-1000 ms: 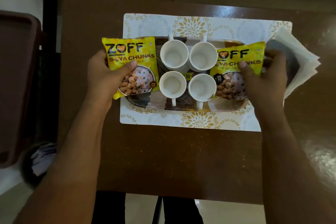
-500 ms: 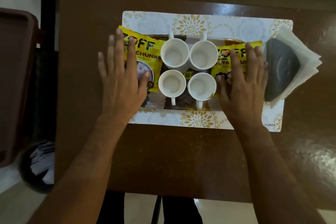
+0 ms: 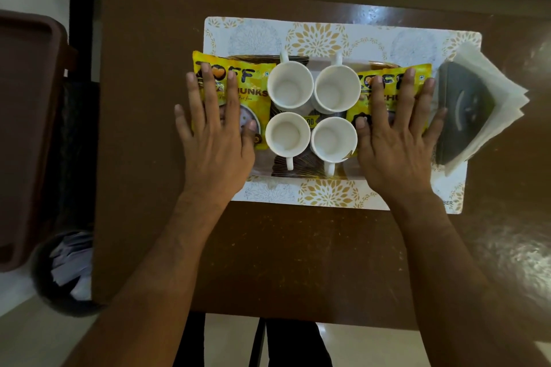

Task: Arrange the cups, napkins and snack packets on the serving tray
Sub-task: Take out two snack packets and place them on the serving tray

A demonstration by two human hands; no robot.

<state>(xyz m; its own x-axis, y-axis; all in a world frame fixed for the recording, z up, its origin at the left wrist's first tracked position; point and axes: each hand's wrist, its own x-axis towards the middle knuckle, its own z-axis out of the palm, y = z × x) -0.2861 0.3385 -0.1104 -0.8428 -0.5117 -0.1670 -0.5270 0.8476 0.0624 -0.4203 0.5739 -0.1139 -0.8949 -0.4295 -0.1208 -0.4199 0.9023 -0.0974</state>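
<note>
Two yellow snack packets [image 3: 255, 89] flank four seemingly empty white cups [image 3: 311, 110].

Four white cups [image 3: 311, 115] sitting upright, clustered mid-tray [image 3: 298, 171]; yellow snack packets [image 3: 256, 89] lying flat either side of cups; white napkins [image 3: 492, 92] fanning off tray's right end.

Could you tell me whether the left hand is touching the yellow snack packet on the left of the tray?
Touching: the head view shows the left hand lying flat, fingers spread, on the left snack packet.
</note>
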